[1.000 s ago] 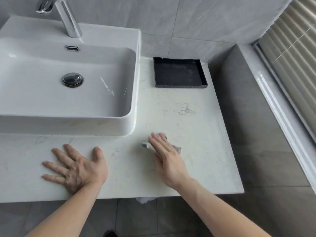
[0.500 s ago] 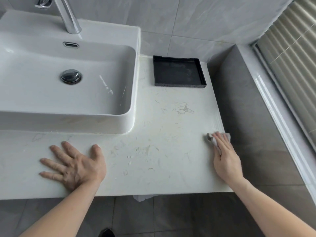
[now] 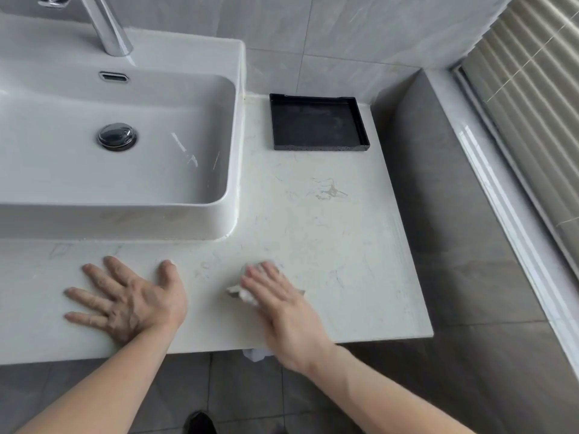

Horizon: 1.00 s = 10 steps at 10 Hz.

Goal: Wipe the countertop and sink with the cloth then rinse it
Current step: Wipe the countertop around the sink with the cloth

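Note:
A small crumpled grey-white cloth [image 3: 240,294] lies on the pale marble countertop [image 3: 329,239], pressed flat under the fingers of my right hand [image 3: 282,305] near the front edge. Most of the cloth is hidden beneath that hand, which is blurred. My left hand [image 3: 128,300] rests palm down with fingers spread on the countertop, just in front of the white rectangular sink [image 3: 125,220]. The sink has a chrome drain plug [image 3: 116,136] and a chrome faucet [image 3: 108,26] behind its bowl.
A black square tray [image 3: 318,123] sits at the back of the countertop against the tiled wall. The countertop ends at the right above grey floor tiles [image 3: 470,245]. A window with blinds [image 3: 539,104] runs along the far right. Something white [image 3: 255,354] hangs below the front edge.
My right hand has swept the cloth from the countertop's right edge back leftward to the middle front. The left hand has stayed put.

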Available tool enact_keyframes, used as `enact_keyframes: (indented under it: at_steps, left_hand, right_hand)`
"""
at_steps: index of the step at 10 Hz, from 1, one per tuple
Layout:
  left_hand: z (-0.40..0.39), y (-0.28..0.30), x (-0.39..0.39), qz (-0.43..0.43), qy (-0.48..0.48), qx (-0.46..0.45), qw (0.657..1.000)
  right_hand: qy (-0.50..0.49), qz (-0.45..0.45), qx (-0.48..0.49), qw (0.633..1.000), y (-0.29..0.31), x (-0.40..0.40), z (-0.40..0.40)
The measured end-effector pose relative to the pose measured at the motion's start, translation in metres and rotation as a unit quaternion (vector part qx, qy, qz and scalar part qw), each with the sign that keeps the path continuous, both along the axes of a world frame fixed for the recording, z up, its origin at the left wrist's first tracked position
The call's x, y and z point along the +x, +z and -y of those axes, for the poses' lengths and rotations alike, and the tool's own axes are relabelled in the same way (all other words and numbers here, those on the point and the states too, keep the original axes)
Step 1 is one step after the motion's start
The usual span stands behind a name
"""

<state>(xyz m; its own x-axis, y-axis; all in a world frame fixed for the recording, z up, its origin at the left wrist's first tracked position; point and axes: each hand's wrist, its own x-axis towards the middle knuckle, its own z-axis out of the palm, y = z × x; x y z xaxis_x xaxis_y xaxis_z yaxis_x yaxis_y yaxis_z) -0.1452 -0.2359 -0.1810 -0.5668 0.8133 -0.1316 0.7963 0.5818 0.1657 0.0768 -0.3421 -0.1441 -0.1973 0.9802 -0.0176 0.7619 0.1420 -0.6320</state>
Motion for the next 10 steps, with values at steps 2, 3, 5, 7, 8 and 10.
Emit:
enact_keyframes:
  at_steps: [2,3,5,7,8,10]
  left_hand:
    - [0.0,0.002,0.002,-0.004,0.002,0.005,1.0]
    - [0.001,0.003,0.002,0.0,-0.001,0.002,1.0]
    - [0.0,0.003,0.001,0.004,-0.001,-0.001,1.0]
    - [0.001,0.007,0.0,0.015,-0.002,-0.018,1.0]
    - [0.001,0.008,0.0,0.027,-0.005,-0.029,0.999]
    - [0.0,0.009,-0.002,0.049,-0.017,-0.035,0.998]
  right_hand:
    - [-0.047,0.145,-0.009,0.988,-0.013,0.016,0.03]
    - [-0.126,0.158,0.005,0.979,-0.015,0.06,0.047]
    - [-0.321,0.132,0.032,0.937,-0.026,0.15,0.071]
    - [-0.558,-0.095,0.02,0.824,0.009,0.123,0.044]
    - [-0.478,-0.151,0.032,0.864,0.014,0.061,0.021]
    - [-0.103,0.045,0.001,0.994,-0.013,-0.068,-0.003]
